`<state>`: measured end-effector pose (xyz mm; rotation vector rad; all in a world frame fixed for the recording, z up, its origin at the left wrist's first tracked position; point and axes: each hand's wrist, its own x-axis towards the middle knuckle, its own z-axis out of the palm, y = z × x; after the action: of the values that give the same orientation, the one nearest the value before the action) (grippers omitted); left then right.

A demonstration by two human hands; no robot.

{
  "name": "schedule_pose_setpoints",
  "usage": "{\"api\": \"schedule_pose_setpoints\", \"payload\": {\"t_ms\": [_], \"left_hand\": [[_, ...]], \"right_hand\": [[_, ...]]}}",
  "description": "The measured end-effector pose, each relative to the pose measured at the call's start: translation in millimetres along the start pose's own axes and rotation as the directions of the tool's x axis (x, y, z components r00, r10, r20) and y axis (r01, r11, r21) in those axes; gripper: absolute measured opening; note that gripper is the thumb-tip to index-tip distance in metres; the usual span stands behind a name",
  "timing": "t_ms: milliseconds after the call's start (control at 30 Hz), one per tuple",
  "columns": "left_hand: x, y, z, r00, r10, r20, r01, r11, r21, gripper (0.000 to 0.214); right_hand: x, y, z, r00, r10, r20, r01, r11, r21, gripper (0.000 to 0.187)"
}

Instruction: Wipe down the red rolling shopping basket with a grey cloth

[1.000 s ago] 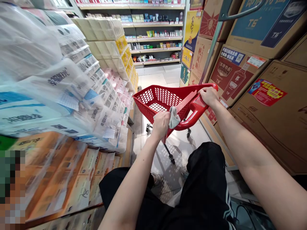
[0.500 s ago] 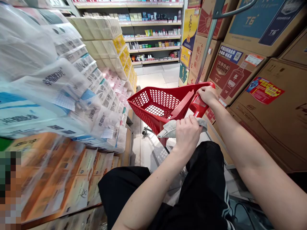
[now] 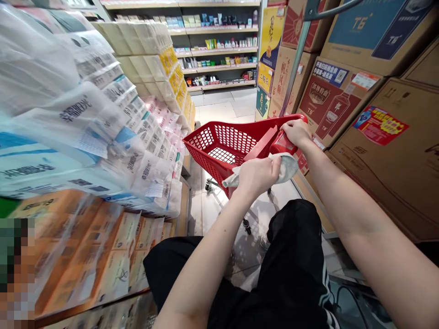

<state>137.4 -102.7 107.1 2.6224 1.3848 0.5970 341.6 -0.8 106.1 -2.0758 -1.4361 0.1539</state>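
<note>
A red plastic shopping cart [image 3: 219, 170] with a perforated basket stands in front of my knees. My left hand [image 3: 258, 176] is closed around a grey cloth [image 3: 287, 169], whose ends stick out on both sides of the fist. This hand is at the near side of the cart, by its handle; whether the cloth touches the cart there I cannot tell. My right hand [image 3: 297, 133] grips the red handle [image 3: 284, 143] at its right end, fingers bent over it. Part of the handle is hidden behind my hands and the cloth.
Wrapped tissue packs [image 3: 92, 105] and orange packs [image 3: 113, 265] are stacked close on the left. Cardboard boxes [image 3: 384, 169] rise on the right, with a metal pole [image 3: 295, 68] before them. Stocked shelves [image 3: 219, 50] stand beyond the tiled aisle [image 3: 226, 105].
My left hand has moved up and slightly left with the cloth, and its wrist has turned. The right hand stays on the handle. More of the cart's wheels show now.
</note>
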Motion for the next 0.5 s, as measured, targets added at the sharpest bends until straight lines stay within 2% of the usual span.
{"api": "schedule_pose_setpoints", "payload": {"t_ms": [67,133,200,333,500], "left_hand": [[-20,-4,6.9,0.989,0.063,-0.136,-0.068,0.997,-0.031,0.051],[-38,-11,15.0,0.956,0.148,-0.253,-0.169,0.983,-0.067,0.041],[-50,-18,23.4,0.924,0.195,-0.329,-0.232,0.97,-0.076,0.043],[-59,-28,40.4,0.889,0.254,-0.382,-0.285,0.958,-0.028,0.053],[-59,-46,55.5,0.849,0.335,-0.409,-0.345,0.937,0.053,0.044]], "right_hand": [[1,1,1,1.0,0.002,0.003,-0.002,1.0,-0.001,0.035],[2,2,2,1.0,0.003,0.004,-0.003,1.0,-0.003,0.035],[3,3,3,1.0,-0.001,-0.002,0.001,1.0,-0.001,0.035],[2,4,2,1.0,-0.018,0.01,0.018,1.0,-0.002,0.036],[-2,3,-3,0.997,-0.074,-0.016,0.074,0.996,-0.041,0.038]]}}
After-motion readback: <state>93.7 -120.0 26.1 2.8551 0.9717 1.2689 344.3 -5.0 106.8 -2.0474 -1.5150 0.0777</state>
